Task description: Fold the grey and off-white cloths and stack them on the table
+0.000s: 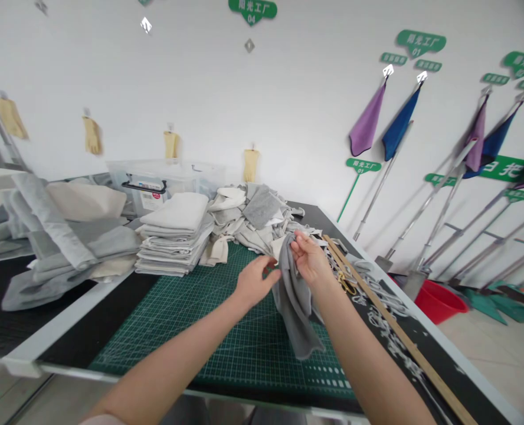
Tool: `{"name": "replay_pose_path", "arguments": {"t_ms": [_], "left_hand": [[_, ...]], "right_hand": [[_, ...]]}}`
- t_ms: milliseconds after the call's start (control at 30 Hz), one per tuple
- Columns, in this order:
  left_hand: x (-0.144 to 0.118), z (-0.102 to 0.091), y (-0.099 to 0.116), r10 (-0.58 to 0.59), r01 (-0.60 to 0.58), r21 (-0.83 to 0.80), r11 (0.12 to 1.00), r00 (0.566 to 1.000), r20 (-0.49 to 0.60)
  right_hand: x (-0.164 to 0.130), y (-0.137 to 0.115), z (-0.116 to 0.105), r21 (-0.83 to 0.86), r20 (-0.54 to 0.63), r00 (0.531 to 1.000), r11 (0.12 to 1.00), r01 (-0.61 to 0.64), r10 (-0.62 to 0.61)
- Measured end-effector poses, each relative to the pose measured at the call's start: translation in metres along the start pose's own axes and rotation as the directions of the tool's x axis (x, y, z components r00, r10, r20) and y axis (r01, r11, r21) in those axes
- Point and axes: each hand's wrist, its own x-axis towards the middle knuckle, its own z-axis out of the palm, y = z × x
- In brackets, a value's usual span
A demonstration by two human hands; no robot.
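Observation:
From my right hand [308, 257] a crumpled grey cloth [295, 307] hangs down over the cutting mat, its upper part gripped between thumb and fingers. My left hand [256, 278] is just left of that cloth, fingers bent and apart, with nothing seen in them. Whether its fingertips touch the cloth I cannot tell. Beneath both hands lies the green gridded cutting mat [191, 330]. Behind them rises a loose heap of grey and off-white cloth pieces [262, 209]. A neat stack of folded cloths [173, 236] stands to the left of the heap.
A wooden strip [399, 330] runs along the table's right side, beside yellow-handled scissors [346, 283] and fabric scraps [381, 330]. More loose cloth [76, 236] lies at left, near a clear plastic box [151, 183]. A red bucket [441, 301] stands on the floor at right.

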Motion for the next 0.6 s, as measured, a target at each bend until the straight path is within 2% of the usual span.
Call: {"name": "replay_pose_path", "arguments": {"t_ms": [100, 200, 333, 433, 500, 600], "left_hand": [[-0.013, 0.019, 0.002, -0.096, 0.098, -0.052, 0.994, 0.994, 0.054], [-0.013, 0.022, 0.006, -0.150, 0.150, -0.042, 0.988, 0.989, 0.005], [-0.005, 0.013, 0.011, -0.062, 0.060, -0.031, 0.998, 0.996, -0.062], [0.009, 0.003, 0.005, -0.077, 0.071, -0.052, 0.996, 0.990, -0.121], [0.023, -0.005, -0.002, -0.119, 0.098, -0.150, 0.984, 0.983, -0.137], [0.046, -0.022, -0.007, -0.153, 0.107, -0.325, 0.940, 0.981, -0.121]], "right_hand": [[-0.005, 0.004, 0.002, 0.048, -0.048, 0.998, 0.998, -0.036, 0.039], [-0.011, 0.000, 0.003, 0.076, -0.060, 0.997, 0.996, -0.042, 0.047], [-0.015, -0.010, 0.003, 0.129, -0.102, 0.993, 0.990, -0.051, 0.064], [-0.015, -0.017, 0.000, 0.167, -0.137, 0.985, 0.983, -0.080, 0.104], [-0.014, -0.020, -0.004, 0.149, -0.143, 0.987, 0.987, -0.052, 0.074], [-0.012, -0.022, -0.011, 0.034, -0.141, 0.990, 0.999, 0.025, -0.020]]}}
